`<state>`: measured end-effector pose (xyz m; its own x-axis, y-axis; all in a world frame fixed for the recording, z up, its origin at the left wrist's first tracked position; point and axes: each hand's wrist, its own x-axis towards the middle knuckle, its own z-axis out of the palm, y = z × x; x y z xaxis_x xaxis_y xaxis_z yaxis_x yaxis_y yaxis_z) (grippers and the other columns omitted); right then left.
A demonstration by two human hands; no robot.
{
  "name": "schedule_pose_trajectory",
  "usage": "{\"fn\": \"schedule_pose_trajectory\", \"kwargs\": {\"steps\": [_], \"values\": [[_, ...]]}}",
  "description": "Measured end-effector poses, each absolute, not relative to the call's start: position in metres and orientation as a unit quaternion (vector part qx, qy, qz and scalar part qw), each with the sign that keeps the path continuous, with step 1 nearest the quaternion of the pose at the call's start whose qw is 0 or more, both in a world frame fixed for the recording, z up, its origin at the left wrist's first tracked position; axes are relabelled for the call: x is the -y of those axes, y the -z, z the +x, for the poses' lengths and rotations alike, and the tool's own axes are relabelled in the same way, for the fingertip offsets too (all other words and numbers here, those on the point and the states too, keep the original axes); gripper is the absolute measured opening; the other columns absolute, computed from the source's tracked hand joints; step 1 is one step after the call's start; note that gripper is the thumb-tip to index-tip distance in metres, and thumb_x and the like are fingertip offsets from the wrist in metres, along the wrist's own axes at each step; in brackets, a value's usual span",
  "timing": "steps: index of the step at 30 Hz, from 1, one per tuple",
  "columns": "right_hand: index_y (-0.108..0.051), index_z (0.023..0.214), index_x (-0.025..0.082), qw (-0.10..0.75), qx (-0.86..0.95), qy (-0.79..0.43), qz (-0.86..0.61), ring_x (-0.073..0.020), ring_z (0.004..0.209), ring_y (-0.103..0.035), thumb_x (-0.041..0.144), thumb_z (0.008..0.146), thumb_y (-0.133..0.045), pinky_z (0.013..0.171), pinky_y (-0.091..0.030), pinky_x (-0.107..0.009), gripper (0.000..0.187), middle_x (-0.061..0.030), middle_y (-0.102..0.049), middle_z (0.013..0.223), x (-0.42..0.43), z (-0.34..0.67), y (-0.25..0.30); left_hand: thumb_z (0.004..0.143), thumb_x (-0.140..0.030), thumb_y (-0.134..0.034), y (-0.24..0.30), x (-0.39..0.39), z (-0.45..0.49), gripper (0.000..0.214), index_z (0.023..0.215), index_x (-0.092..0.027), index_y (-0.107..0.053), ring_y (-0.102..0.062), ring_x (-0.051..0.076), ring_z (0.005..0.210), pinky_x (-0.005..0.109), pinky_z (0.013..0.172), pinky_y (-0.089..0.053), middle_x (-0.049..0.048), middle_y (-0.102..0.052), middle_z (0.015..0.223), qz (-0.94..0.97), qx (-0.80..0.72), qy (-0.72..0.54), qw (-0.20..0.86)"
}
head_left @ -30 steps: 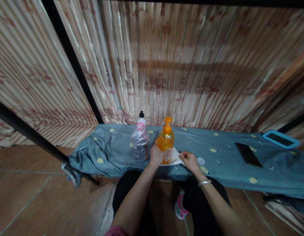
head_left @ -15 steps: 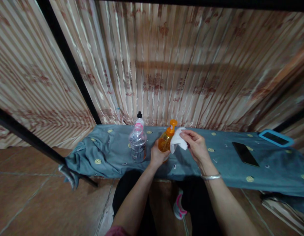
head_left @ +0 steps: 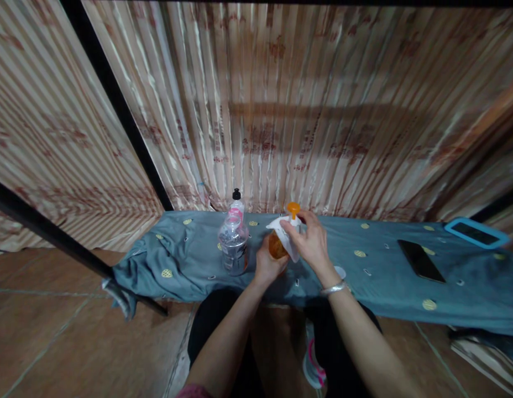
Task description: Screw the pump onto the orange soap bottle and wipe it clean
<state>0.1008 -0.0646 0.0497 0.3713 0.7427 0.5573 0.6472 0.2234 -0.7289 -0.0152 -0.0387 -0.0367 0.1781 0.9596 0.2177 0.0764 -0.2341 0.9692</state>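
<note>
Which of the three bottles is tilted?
The amber bottle with the orange pump, in the left hand. The clear bottle and the black-capped bottle both stand upright to its left.

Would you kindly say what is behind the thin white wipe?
The translucent orange pump bottle: its pump head and some body show; the wipe, left hand and right hand cover the rest.

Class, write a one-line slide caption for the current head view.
Left hand grips an amber pump bottle as the right hand holds a white cloth against its upper part.
</note>
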Motion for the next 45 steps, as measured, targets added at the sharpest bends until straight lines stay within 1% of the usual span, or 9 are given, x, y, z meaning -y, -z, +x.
{"fn": "schedule_pose_trajectory", "kwargs": {"steps": [5, 11, 19, 23, 27, 30, 33, 39, 45], "values": [[-0.061, 0.104, 0.018, 0.535, 0.567, -0.057, -0.624, -0.0165, 0.073, -0.061, 0.057, 0.098, -0.049, 0.074, -0.051, -0.037, 0.041, 0.0001, -0.062, 0.081, 0.05, 0.092, -0.026, 0.063, -0.012, -0.081, 0.045, 0.038, -0.012, 0.065, 0.123, -0.018, -0.057, -0.071, 0.026, 0.106, 0.042, 0.098, -0.056, 0.0069, -0.074, 0.116, 0.616, -0.391, -0.5, 0.467], [-0.06, 0.114, 0.018, 0.568, 0.571, -0.074, -0.589, -0.0208, 0.091, -0.065, 0.063, 0.097, -0.047, 0.088, -0.051, -0.044, 0.049, -0.0052, -0.066, 0.099, 0.047, 0.092, -0.007, 0.064, -0.018, -0.084, 0.047, 0.036, -0.014, 0.064, 0.123, -0.018, -0.058, -0.07, 0.027, 0.11, 0.043, 0.1, -0.054, 0.0074, -0.073, 0.118, 0.61, -0.414, -0.49, 0.465], [-0.063, 0.12, 0.018, 0.635, 0.526, -0.155, -0.544, -0.0257, 0.115, -0.062, 0.07, 0.098, -0.036, 0.104, -0.043, -0.053, 0.062, -0.0097, -0.067, 0.117, 0.056, 0.093, 0.016, 0.065, -0.021, -0.083, 0.044, 0.037, -0.018, 0.065, 0.124, -0.019, -0.056, -0.07, 0.028, 0.109, 0.044, 0.099, -0.055, 0.0088, -0.072, 0.119, 0.634, -0.413, -0.483, 0.44], [-0.066, 0.11, 0.018, 0.657, 0.494, -0.222, -0.525, -0.0232, 0.105, -0.065, 0.069, 0.097, -0.042, 0.1, -0.047, -0.048, 0.058, -0.0074, -0.069, 0.11, 0.046, 0.101, 0.016, 0.063, -0.017, -0.081, 0.046, 0.035, -0.018, 0.065, 0.123, -0.02, -0.057, -0.07, 0.026, 0.107, 0.042, 0.098, -0.055, 0.0054, -0.073, 0.115, 0.639, -0.412, -0.486, 0.432], [-0.065, 0.091, 0.017, 0.658, 0.454, -0.294, -0.523, -0.0154, 0.072, -0.062, 0.06, 0.096, -0.054, 0.074, -0.053, -0.035, 0.045, 0.0011, -0.064, 0.08, 0.024, 0.112, 0.01, 0.06, -0.015, -0.082, 0.049, 0.034, -0.018, 0.064, 0.12, -0.02, -0.058, -0.07, 0.026, 0.106, 0.043, 0.1, -0.054, 0.004, -0.073, 0.112, 0.639, -0.416, -0.483, 0.43], [-0.063, 0.086, 0.017, 0.655, 0.423, -0.347, -0.521, -0.0116, 0.063, -0.057, 0.051, 0.096, -0.06, 0.063, -0.051, -0.029, 0.036, 0.0037, -0.06, 0.074, 0.008, 0.118, 0.013, 0.061, -0.016, -0.082, 0.049, 0.034, -0.019, 0.065, 0.12, -0.019, -0.057, -0.07, 0.026, 0.106, 0.044, 0.1, -0.054, 0.0055, -0.073, 0.113, 0.638, -0.414, -0.48, 0.437], [-0.063, 0.085, 0.016, 0.657, 0.388, -0.382, -0.522, -0.0114, 0.065, -0.059, 0.045, 0.096, -0.062, 0.063, -0.052, -0.028, 0.031, 0.003, -0.062, 0.077, -0.001, 0.118, 0.026, 0.06, -0.017, -0.084, 0.048, 0.033, -0.02, 0.066, 0.12, -0.019, -0.056, -0.069, 0.027, 0.108, 0.045, 0.1, -0.053, 0.0062, -0.072, 0.114, 0.638, -0.422, -0.474, 0.436], [-0.066, 0.094, 0.016, 0.654, 0.325, -0.432, -0.529, -0.0149, 0.079, -0.066, 0.044, 0.096, -0.063, 0.075, -0.056, -0.034, 0.028, -0.001, -0.069, 0.091, 0.01, 0.109, 0.062, 0.063, -0.018, -0.083, 0.047, 0.034, -0.02, 0.061, 0.117, -0.019, -0.054, -0.068, 0.028, 0.111, 0.046, 0.102, -0.053, 0.0089, -0.071, 0.116, 0.644, -0.426, -0.472, 0.425], [-0.066, 0.102, 0.017, 0.659, 0.319, -0.438, -0.522, -0.016, 0.082, -0.067, 0.049, 0.098, -0.058, 0.077, -0.057, -0.036, 0.034, -0.0036, -0.069, 0.097, 0.028, 0.106, 0.063, 0.069, -0.02, -0.077, 0.051, 0.04, -0.019, 0.071, 0.133, -0.017, -0.045, -0.061, 0.03, 0.126, 0.05, 0.111, -0.047, 0.0147, -0.063, 0.134, 0.67, -0.397, -0.463, 0.422]]}}
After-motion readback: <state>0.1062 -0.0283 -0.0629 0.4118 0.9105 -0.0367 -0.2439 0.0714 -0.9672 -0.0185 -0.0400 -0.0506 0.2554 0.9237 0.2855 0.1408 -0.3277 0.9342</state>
